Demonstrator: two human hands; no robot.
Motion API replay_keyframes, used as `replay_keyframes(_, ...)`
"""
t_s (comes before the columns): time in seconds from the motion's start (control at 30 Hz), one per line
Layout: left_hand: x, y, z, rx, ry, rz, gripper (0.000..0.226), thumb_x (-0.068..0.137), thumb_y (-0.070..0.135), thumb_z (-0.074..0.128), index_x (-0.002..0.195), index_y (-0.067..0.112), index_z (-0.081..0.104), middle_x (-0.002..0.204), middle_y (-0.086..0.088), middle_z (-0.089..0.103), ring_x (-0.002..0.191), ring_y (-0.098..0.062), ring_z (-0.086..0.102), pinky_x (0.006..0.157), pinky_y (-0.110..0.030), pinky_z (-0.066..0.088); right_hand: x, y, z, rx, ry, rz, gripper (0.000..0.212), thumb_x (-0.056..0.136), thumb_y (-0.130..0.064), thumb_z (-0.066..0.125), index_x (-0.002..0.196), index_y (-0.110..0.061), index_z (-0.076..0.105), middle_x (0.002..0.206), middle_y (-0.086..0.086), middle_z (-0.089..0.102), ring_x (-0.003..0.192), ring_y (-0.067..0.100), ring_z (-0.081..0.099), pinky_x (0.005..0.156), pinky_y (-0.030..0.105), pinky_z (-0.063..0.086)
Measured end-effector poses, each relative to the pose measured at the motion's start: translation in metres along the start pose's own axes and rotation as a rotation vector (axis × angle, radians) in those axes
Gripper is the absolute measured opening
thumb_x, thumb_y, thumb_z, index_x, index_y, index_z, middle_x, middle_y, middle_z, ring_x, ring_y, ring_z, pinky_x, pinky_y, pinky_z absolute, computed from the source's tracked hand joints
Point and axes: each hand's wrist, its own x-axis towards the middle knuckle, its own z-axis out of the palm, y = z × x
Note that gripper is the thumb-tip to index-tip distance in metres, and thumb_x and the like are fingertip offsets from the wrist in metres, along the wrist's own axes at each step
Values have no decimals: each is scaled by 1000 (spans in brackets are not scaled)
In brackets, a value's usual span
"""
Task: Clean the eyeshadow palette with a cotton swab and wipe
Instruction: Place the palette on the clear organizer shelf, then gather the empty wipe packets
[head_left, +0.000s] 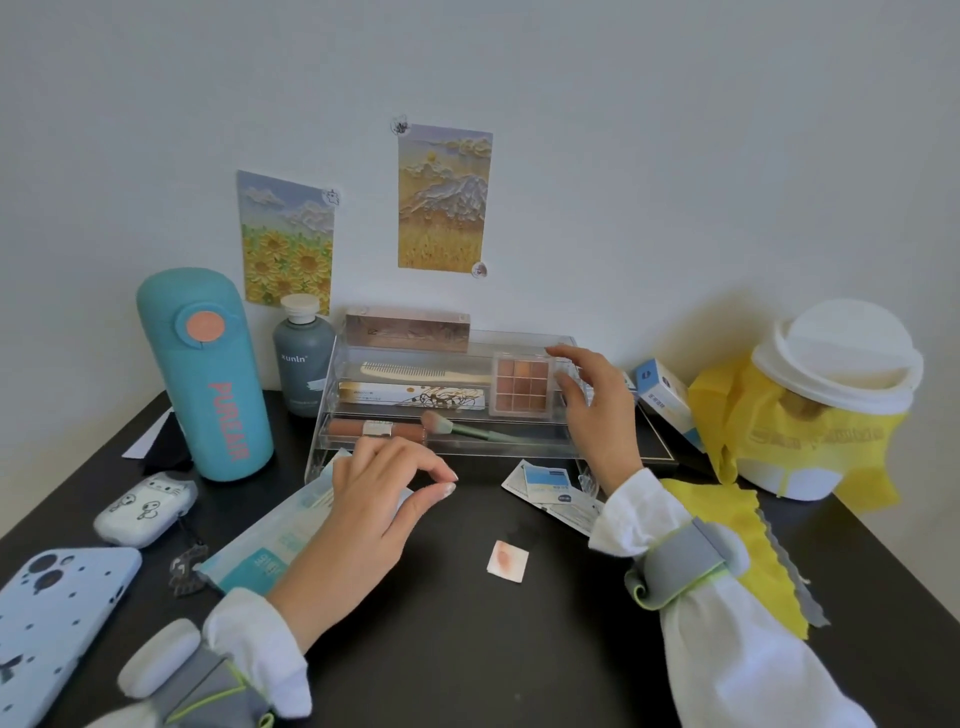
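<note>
Black desk (467, 649): right hand (597, 410) released beside eyeshadow palette (521, 384); left hand (374, 499) loosely curled, holding nothing.

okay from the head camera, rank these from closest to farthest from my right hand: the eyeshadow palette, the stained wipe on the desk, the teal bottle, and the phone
From the right hand:
1. Eyeshadow palette, in the clear organizer, right at the fingers.
2. Stained wipe, on the desk below the hand, toward the near edge.
3. Teal bottle, standing far left.
4. Phone, at the near-left corner.
</note>
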Motion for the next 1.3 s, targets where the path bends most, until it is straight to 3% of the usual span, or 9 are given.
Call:
replay_keyframes(0.13, -1, -2, -1, 36, -42, 12, 25, 90, 56, 37, 98, 42, 56, 105, 31, 49, 113, 6, 35, 96, -10, 15, -20, -17, -26, -112, -50, -150, 34, 90, -15, 64, 120, -28, 56, 106, -6, 60, 97, 9, 52, 86, 20, 40)
replay_keyframes(0.23, 0, -4, 0, 34, 3, -30, 24, 89, 57, 38, 95, 42, 56, 103, 30, 52, 111, 6, 36, 94, -12, 16, -53, -29, -43, -7, -405, -115, 9, 81, -24, 74, 89, -25, 72, 88, -14, 56, 87, 1, 50, 74, 9, 36)
replay_keyframes(0.37, 3, -5, 1, 56, 18, -56, 29, 88, 57, 34, 94, 41, 57, 101, 28, 54, 105, 4, 36, 86, -23, 20, -88, -28, -41, 25, -741, -91, 17, 75, -30, 79, 90, -28, 73, 91, -8, 57, 94, 9, 50, 78, 14, 39)
replay_keyframes(0.63, 4, -7, 3, 63, 15, -71, 29, 89, 54, 32, 92, 41, 58, 99, 30, 53, 104, 5, 38, 85, -25, 18, -100, -34, -41, 28, -764, -102, 10, 79, -28, 76, 85, -21, 71, 86, -8, 59, 78, 7, 51, 67, 11, 37)
replay_keyframes(0.77, 3, -8, 4, 70, 21, -70, 30, 89, 53, 31, 91, 40, 59, 98, 31, 53, 104, 3, 38, 84, -25, 18, -99, -44, -56, 146, -965, -53, 12, 78, -23, 78, 84, -14, 74, 88, 2, 64, 75, 11, 58, 67, 15, 42)
replay_keyframes(0.83, 3, -9, 4, 69, 22, -77, 29, 90, 50, 33, 91, 39, 59, 99, 31, 52, 105, 3, 38, 85, -26, 18, -89, -43, -71, 164, -890, 4, 13, 76, -24, 79, 82, -13, 76, 86, 2, 67, 78, 12, 62, 68, 22, 47)
replay_keyframes(1.0, 3, -7, 4, 60, 25, -80, 27, 90, 49, 34, 91, 39, 59, 98, 31, 54, 103, 1, 41, 84, -27, 19, -60, -7, -117, -6, -322, 253, 10, 71, -31, 79, 73, -22, 76, 89, -4, 70, 83, 13, 64, 70, 19, 48)
replay_keyframes(1.17, 2, -7, 4, 44, 9, -76, 29, 89, 53, 32, 89, 41, 58, 106, 30, 51, 101, 3, 40, 85, -27, 19, -64, 10, -113, -162, -575, 382, 11, 70, -27, 83, 73, -19, 76, 91, -4, 69, 77, 15, 62, 77, 34, 51)
replay_keyframes(1.3, 1, -7, 3, 36, 2, -93, 28, 89, 53, 33, 90, 41, 58, 102, 28, 54, 102, 2, 42, 86, -29, 20, -66, 16, -106, -262, -587, 304, 19, 69, -22, 84, 79, -20, 68, 95, -4, 61, 77, 16, 60, 65, 16, 45)
